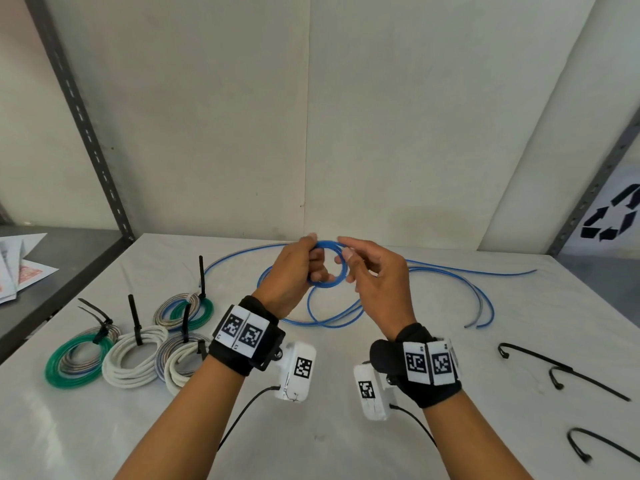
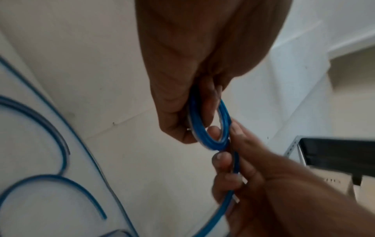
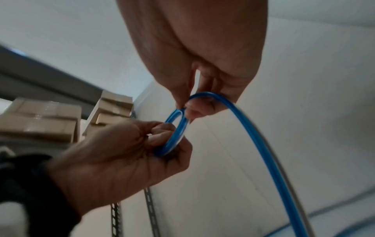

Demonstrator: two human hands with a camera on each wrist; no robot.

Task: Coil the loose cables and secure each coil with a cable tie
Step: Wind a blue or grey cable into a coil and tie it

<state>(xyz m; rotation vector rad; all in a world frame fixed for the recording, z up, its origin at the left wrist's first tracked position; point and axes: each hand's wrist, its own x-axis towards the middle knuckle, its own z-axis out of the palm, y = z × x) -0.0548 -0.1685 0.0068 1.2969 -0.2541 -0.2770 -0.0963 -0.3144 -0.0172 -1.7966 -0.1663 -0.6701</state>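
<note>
A small coil of blue cable (image 1: 325,244) is held up above the white table (image 1: 346,375). My left hand (image 1: 313,254) grips the coil's left side, thumb on top and fingers curled through the ring. My right hand (image 1: 346,247) pinches the cable at the coil's right edge. The rest of the blue cable (image 1: 450,271) trails loose in loops over the table behind and below. In the left wrist view the coil (image 2: 202,139) sits between my left hand (image 2: 192,112) and my right hand (image 2: 229,154). In the right wrist view a strand (image 3: 263,152) runs down from my right hand (image 3: 188,104).
Several tied coils, a green and grey one (image 1: 79,358) and a white one (image 1: 135,358) among them, lie at the left with black ties upright. Three loose black cable ties (image 1: 588,379) lie at the right. A grey shelf (image 1: 69,258) with papers and a metal upright (image 1: 79,116) stand left.
</note>
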